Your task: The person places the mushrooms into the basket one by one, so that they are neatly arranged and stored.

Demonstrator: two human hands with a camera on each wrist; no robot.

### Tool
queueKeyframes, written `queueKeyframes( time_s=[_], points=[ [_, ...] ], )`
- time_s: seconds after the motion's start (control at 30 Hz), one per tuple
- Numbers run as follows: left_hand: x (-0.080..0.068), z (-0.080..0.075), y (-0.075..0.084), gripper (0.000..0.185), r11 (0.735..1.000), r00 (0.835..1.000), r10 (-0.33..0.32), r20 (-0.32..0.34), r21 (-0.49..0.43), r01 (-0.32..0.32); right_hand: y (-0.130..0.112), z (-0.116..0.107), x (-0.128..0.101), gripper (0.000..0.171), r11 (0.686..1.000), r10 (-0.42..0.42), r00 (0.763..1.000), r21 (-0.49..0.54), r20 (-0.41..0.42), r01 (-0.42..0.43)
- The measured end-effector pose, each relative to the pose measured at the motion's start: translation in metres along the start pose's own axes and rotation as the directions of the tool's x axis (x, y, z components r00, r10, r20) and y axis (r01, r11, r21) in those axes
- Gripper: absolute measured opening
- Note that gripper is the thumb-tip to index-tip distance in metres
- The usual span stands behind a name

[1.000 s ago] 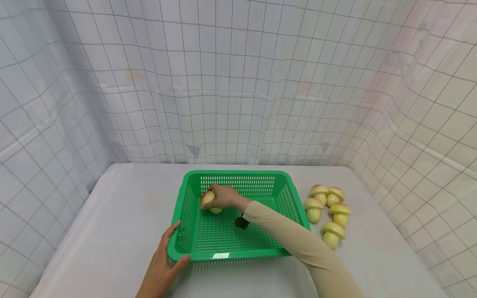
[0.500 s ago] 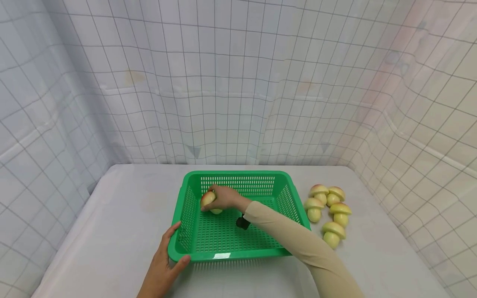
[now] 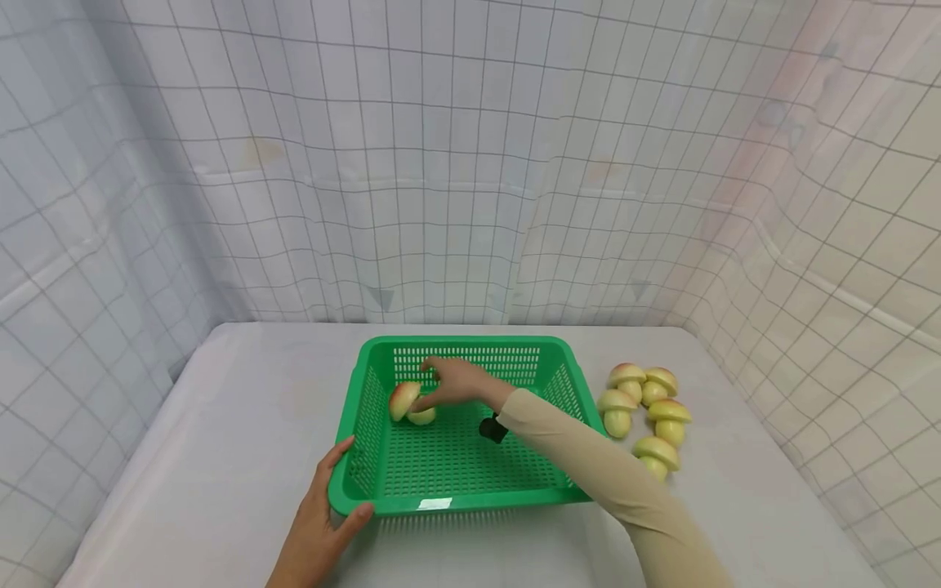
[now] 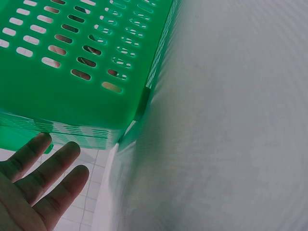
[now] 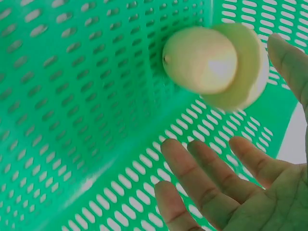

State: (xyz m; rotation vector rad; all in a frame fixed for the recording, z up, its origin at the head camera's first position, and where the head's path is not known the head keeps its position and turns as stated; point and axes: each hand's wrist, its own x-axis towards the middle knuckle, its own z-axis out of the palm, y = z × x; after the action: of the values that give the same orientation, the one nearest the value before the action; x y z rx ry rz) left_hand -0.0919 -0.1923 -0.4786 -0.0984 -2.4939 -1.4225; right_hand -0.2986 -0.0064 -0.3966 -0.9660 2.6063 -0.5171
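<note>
Inside the green basket (image 3: 456, 457), near its far left corner, a toy mushroom (image 3: 407, 403) lies on its side on the perforated floor. The right hand (image 3: 457, 381) hovers just beside it with the fingers spread and loose, gripping nothing. The right wrist view shows what the head view cannot: the pale stem and the underside of the cap (image 5: 216, 65) face the palm, and the straight fingers (image 5: 202, 180) stand apart from the mushroom, with open mesh between them. Whether the thumb at the right edge of that view touches the cap cannot be told.

The left hand (image 3: 318, 523) rests at the basket's near left corner, the thumb lying over the rim in the head view. The left wrist view shows only the fingers (image 4: 45, 168), straight and slightly fanned beneath the basket's outer wall (image 4: 72, 72).

On the white table (image 3: 220, 457), right of the basket, five more toy mushrooms (image 3: 647, 412) sit in a cluster, seen in the head view alone.
</note>
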Motion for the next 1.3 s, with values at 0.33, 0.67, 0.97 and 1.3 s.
queueKeyframes(
  time_s=[0.33,0.67,0.97,1.3],
  points=[
    [0.000,0.001,-0.003,0.081,0.999,0.999,0.037,-0.020,0.013,-0.036,0.015,-0.034,-0.037,0.062,0.997,-0.059,0.998,0.050,0.004,0.059],
    [0.001,0.000,0.000,0.081,1.000,0.999,0.031,-0.009,-0.006,-0.031,0.036,-0.071,-0.110,0.050,0.981,-0.059,0.978,0.169,-0.200,0.094],
    [0.001,-0.001,-0.001,0.083,1.000,1.000,0.018,-0.009,0.020,-0.018,0.070,-0.098,-0.192,0.051,0.980,0.049,0.872,0.193,-0.487,0.052],
    [0.002,0.000,-0.002,0.082,1.000,1.000,0.021,0.000,0.011,-0.021,0.109,-0.086,-0.262,0.057,0.940,0.331,0.760,0.267,-0.559,-0.213]
  ],
)
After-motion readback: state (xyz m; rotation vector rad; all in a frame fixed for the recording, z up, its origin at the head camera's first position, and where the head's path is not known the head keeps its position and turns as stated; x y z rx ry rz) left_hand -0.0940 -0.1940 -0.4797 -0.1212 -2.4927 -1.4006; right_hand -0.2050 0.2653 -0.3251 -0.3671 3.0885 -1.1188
